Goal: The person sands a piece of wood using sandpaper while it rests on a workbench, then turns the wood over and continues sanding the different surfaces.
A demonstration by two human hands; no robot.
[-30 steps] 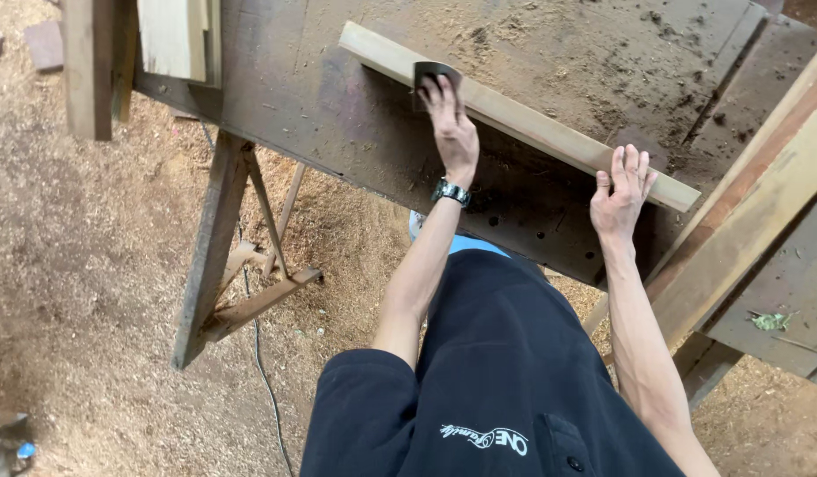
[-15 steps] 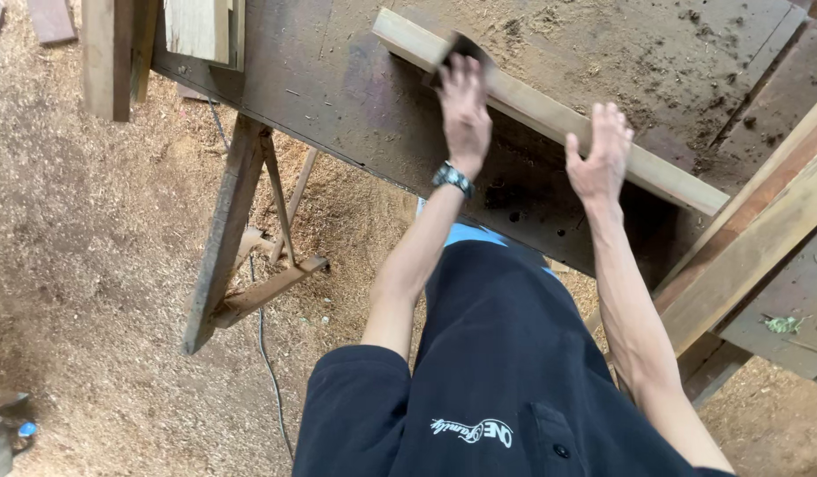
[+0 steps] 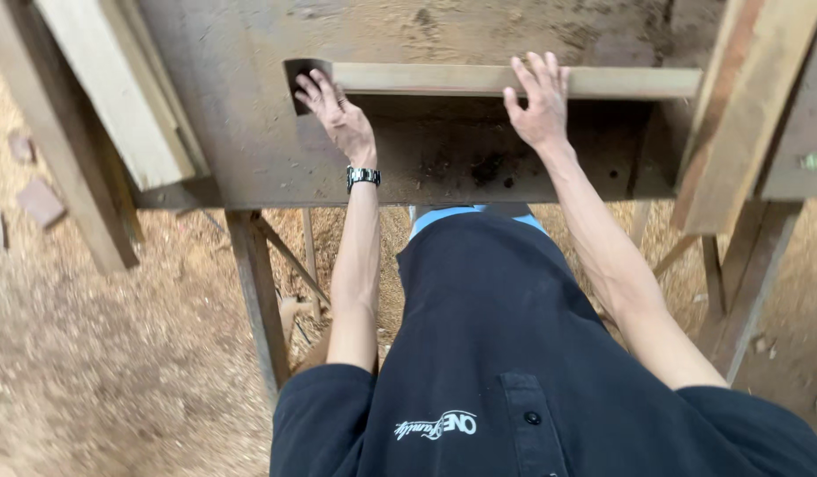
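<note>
While I look down over the black shirt point(image 3: 514, 353), I see the wooden strip point(image 3: 505, 80) lying flat and level across the far part of the workbench point(image 3: 240, 132), and I place everything else from that strip. My left hand point(image 3: 339, 115) sits at the strip's left end, fingers spread and loose, resting on a dark sanding pad point(image 3: 304, 75) that butts against the end; it presses rather than grips. A metal wristwatch point(image 3: 362, 177) sits on that wrist, nearer to me than the strip. My right hand point(image 3: 539, 102) lies open, fingers draped over the strip right of its middle, palm on the bench just below it, grasping nothing.

Left of the strip, pale planks point(image 3: 117, 97) lean at an angle over the bench corner, with a darker board beside them. At the strip's right end, a thick timber beam point(image 3: 735, 115) slants across and crowds that end. Below the strip, under the bench edge, a wooden leg point(image 3: 260, 300) with diagonal braces stands on a floor of sawdust point(image 3: 117, 353). Small brick-coloured offcuts point(image 3: 39, 201) lie on it far to the left. The shirt bears a small white printed emblem low on the chest.
</note>
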